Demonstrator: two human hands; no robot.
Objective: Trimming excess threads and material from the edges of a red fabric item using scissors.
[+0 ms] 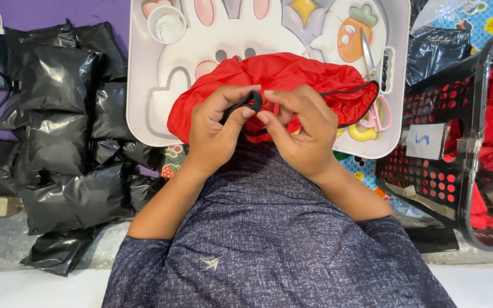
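Red fabric (292,80) lies bunched in front of you on the white cartoon-printed tray (144,85), covering the tray's lower middle and reaching from near its left side almost to its right edge; a black cord (349,91) runs along the cloth's right hem and curves back toward your hands; to your left a heap of black plastic bags (64,131) is stacked on the purple surface, touching the tray's left rim; to your right a dark perforated basket (435,114) holds more red cloth, with a small white label on its wall; your own grey-blue speckled shirt (269,239) fills the lower middle of the view; your left hand (218,128) is curled, thumb and forefinger closed on a black loop (252,102) of the cord at the near edge of the fabric, the other fingers folded in under it; your right hand (300,128) sits just beside it, knuckles nearly touching, its fingers bent and pinched together on the cloth and cord right next to that loop; a pair of scissors (372,63) with pink handles lies on the tray's right side, partly hidden by the fabric; a small white cup (166,24) stands at the tray's upper left corner, well apart from both hands.
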